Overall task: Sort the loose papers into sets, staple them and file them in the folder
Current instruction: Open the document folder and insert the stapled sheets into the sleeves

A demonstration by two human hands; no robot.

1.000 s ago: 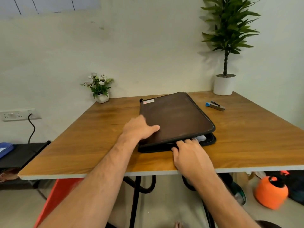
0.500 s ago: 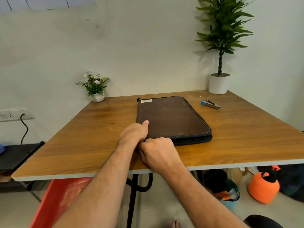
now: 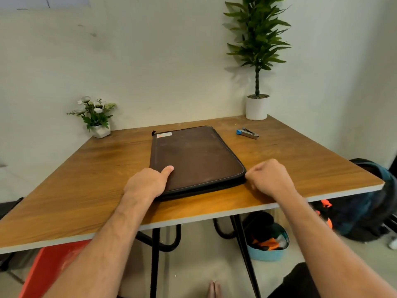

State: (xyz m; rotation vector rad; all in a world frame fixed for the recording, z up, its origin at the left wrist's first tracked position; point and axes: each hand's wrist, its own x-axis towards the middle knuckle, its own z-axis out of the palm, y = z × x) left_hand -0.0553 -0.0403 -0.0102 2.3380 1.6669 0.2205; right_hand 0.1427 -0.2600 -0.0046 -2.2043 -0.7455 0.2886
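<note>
1. We see the wooden tabletop (image 3: pixel 86 190) carrying everything, its near edge running across the lower half of the view.
2. The tall green plant (image 3: pixel 257 50) in its white pot stands at the tabletop's far right corner.
3. The brown folder (image 3: pixel 197 155) lies flat and closed in the middle of the tabletop, its near edge close to the tabletop's near edge.
4. Our left hand (image 3: pixel 148 181) rests on the folder's near left corner, thumb stretched flat on the cover, the other fingers curled down over the folder's edge.
5. Our right hand (image 3: pixel 270 177) sits at the folder's near right corner, fingers curled into a loose fist and touching the corner's edge; we cannot tell whether it pinches anything there.
6. A small flower pot (image 3: pixel 96 117) stands at the far left corner.
7. The stapler (image 3: pixel 247 133) lies near the far edge, between the folder and the tall plant, apart from both.
</note>
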